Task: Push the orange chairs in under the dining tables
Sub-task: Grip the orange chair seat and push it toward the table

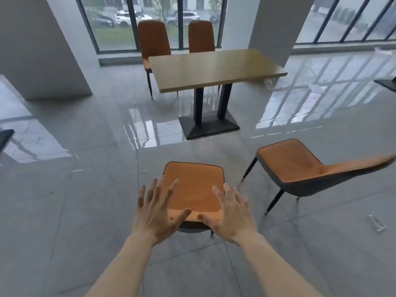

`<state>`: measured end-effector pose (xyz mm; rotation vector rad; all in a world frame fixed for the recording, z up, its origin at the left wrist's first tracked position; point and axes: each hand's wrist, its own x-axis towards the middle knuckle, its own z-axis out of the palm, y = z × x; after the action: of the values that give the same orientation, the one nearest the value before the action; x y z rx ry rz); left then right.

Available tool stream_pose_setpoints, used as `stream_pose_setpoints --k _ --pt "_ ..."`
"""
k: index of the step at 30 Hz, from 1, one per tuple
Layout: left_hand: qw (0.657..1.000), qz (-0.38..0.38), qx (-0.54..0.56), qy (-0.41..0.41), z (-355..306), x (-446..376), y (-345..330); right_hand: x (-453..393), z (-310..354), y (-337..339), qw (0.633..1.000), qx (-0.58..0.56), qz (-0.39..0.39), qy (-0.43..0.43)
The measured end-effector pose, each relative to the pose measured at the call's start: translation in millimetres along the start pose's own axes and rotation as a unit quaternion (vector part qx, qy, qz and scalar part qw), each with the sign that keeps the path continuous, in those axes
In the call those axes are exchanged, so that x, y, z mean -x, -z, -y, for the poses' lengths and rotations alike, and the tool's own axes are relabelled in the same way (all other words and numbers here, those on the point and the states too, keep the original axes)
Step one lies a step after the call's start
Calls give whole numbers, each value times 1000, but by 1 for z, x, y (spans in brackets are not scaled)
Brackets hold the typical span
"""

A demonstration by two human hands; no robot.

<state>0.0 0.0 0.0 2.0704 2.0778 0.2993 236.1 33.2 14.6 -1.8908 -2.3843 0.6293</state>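
Note:
An orange chair [194,185] stands right below me, seen from above, its seat facing the wooden dining table [214,68] some way ahead. My left hand [159,211] and my right hand [230,213] hover with fingers spread over the chair's back edge, thumbs near its top; neither grips it. A second orange chair [300,166] stands to the right, turned sideways, away from the table. Two more orange chairs [153,42] [201,36] stand at the table's far side, close to it.
Glossy grey tiled floor lies between me and the table's black base [209,127]. White pillars rise at left [42,50] and behind the table on the right [276,26]. Small bits of litter [376,224] lie on the floor at right. Dark table edges show at far left and far right.

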Motion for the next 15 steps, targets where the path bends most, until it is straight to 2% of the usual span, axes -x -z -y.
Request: stream_pose_setpoints --k 3,8,15 --pt "997 68 -16 -21 10 3 -24 -3 -6 -26 998 26 65 -5" --pt "986 159 -14 -35 29 1 -54 -14 -11 -65 993 42 109 -7" --pt "986 158 24 -39 46 -17 -85 -30 -17 -96 993 27 115 0"
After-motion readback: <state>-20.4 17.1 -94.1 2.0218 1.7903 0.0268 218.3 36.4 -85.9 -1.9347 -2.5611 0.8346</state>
